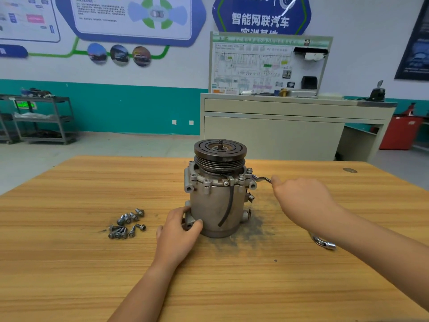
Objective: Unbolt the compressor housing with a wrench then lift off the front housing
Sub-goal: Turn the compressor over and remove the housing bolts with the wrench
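Item: compressor (218,201), one. Stands upright at mid-table on the wooden table (92,275), long axis vertical, grooved pulley (220,152) uppermost with a threaded shaft stub at its centre. Body of dull grey cast metal. A bolted flange rings it just below the pulley, with several bolt heads seated around it. A black strap (230,205) hangs down the near face. Dark grime marks the tabletop on its right.

Item: wrench (261,179), one. Its head sits on a flange bolt (249,170) at the right side. The handle lies roughly level and runs out to the right, away from the housing.

Item: right hand (299,196). It is the nearer hand to the wrench; its fingers are curled round the handle's outer end, thumb laid toward the bolt. Any swing would likely sweep near or far around that bolt.

Item: left hand (178,231). It grips a lug low on the left of the body, thumb across the near face, steadying it.

Item: loose bolts (127,223), a cluster lying left of the compressor, well apart from it.

Item: second metal tool (325,244), lying at the near right and partly hidden by the right forearm.
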`<control>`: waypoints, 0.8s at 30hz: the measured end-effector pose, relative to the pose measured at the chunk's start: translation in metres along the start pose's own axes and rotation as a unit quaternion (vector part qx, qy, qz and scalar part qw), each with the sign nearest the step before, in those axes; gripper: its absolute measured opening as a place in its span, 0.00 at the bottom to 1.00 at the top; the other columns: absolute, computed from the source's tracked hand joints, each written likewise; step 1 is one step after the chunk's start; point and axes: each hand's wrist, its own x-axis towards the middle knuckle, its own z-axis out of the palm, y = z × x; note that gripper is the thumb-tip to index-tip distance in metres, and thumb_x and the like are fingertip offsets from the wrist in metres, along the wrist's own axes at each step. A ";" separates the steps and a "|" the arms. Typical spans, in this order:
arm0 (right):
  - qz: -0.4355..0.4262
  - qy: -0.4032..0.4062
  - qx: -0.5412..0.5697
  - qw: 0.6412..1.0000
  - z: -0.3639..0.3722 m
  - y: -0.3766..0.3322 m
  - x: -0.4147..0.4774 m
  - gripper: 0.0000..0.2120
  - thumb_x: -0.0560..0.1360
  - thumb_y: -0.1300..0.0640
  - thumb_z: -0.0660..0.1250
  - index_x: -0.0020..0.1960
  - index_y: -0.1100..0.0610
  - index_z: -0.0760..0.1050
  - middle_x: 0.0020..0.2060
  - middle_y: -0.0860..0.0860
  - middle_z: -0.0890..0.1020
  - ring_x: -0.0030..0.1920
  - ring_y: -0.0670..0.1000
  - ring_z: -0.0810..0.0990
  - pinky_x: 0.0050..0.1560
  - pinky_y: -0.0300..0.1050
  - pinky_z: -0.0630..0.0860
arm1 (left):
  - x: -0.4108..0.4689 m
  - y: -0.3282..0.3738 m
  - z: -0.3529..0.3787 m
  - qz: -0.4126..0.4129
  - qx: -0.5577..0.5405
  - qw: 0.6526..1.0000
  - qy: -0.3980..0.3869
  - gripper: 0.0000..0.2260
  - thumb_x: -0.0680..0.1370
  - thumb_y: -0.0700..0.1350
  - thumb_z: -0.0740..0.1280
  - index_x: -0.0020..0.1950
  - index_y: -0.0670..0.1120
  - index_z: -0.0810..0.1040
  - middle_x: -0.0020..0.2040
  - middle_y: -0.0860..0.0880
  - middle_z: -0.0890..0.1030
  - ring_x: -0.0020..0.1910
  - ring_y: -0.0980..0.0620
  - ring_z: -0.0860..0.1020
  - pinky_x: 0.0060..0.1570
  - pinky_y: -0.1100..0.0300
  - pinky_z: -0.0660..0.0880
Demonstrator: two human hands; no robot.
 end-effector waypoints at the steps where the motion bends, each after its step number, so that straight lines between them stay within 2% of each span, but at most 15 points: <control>1: 0.003 0.010 -0.001 1.000 -0.001 0.001 -0.001 0.21 0.74 0.68 0.54 0.66 0.58 0.62 0.37 0.48 0.76 0.36 0.52 0.76 0.23 0.42 0.55 | 0.000 -0.001 0.000 -0.001 0.000 1.000 -0.001 0.26 0.67 0.56 0.64 0.63 0.49 0.73 0.55 0.56 0.72 0.58 0.52 0.74 0.65 0.46 0.67; 3: 0.019 0.019 -0.008 1.000 -0.006 0.007 -0.001 0.20 0.74 0.67 0.54 0.65 0.56 0.64 0.28 0.47 0.66 0.27 0.49 0.65 0.23 0.42 0.55 | 0.002 -0.003 0.001 -0.001 0.003 1.000 0.004 0.21 0.71 0.51 0.68 0.63 0.48 0.73 0.56 0.55 0.72 0.57 0.52 0.74 0.64 0.46 0.67; 5: 0.048 0.025 -0.005 0.999 -0.010 0.013 -0.001 0.19 0.74 0.66 0.54 0.63 0.55 0.64 0.27 0.47 0.63 0.25 0.48 0.60 0.23 0.42 0.54 | 0.003 -0.005 0.001 0.001 0.009 1.000 0.012 0.18 0.73 0.47 0.68 0.63 0.48 0.74 0.55 0.55 0.72 0.57 0.52 0.75 0.64 0.46 0.67; 8: 0.059 0.032 0.000 0.998 -0.015 0.014 -0.002 0.16 0.74 0.66 0.55 0.61 0.54 0.65 0.26 0.47 0.64 0.24 0.47 0.60 0.22 0.42 0.54 | 0.005 -0.006 0.002 -0.001 0.012 1.000 0.010 0.19 0.73 0.47 0.68 0.63 0.47 0.73 0.55 0.56 0.71 0.57 0.52 0.75 0.64 0.46 0.67; 12: 0.023 0.018 -0.021 0.999 -0.020 0.006 0.001 0.19 0.74 0.67 0.55 0.64 0.55 0.63 0.26 0.48 0.64 0.24 0.47 0.61 0.22 0.41 0.54 | 0.004 -0.006 0.003 -0.004 0.011 1.000 0.006 0.19 0.74 0.47 0.68 0.64 0.47 0.72 0.56 0.56 0.71 0.57 0.51 0.75 0.64 0.45 0.66; 19: -0.079 -0.027 -0.163 0.983 -0.044 0.005 0.009 0.16 0.75 0.69 0.57 0.63 0.63 0.65 0.27 0.50 0.62 0.23 0.49 0.60 0.21 0.41 0.57 | 0.006 -0.007 0.004 -0.007 0.020 1.000 0.005 0.20 0.74 0.48 0.67 0.65 0.48 0.72 0.56 0.57 0.70 0.58 0.51 0.75 0.65 0.45 0.66; 22: -0.101 -0.030 -0.186 0.977 -0.045 0.010 0.013 0.15 0.77 0.65 0.56 0.64 0.62 0.65 0.27 0.50 0.62 0.24 0.49 0.61 0.21 0.41 0.58 | 0.005 -0.007 0.004 -0.006 0.024 1.000 0.008 0.20 0.74 0.48 0.67 0.65 0.48 0.72 0.55 0.57 0.70 0.58 0.51 0.75 0.65 0.45 0.65; 24: -0.100 -0.025 -0.164 0.981 -0.042 0.016 0.014 0.16 0.78 0.57 0.54 0.65 0.59 0.65 0.27 0.49 0.64 0.24 0.48 0.62 0.21 0.40 0.58 | 0.005 -0.006 0.004 -0.004 0.025 1.000 0.008 0.20 0.74 0.49 0.67 0.65 0.48 0.72 0.55 0.57 0.70 0.58 0.52 0.75 0.65 0.45 0.65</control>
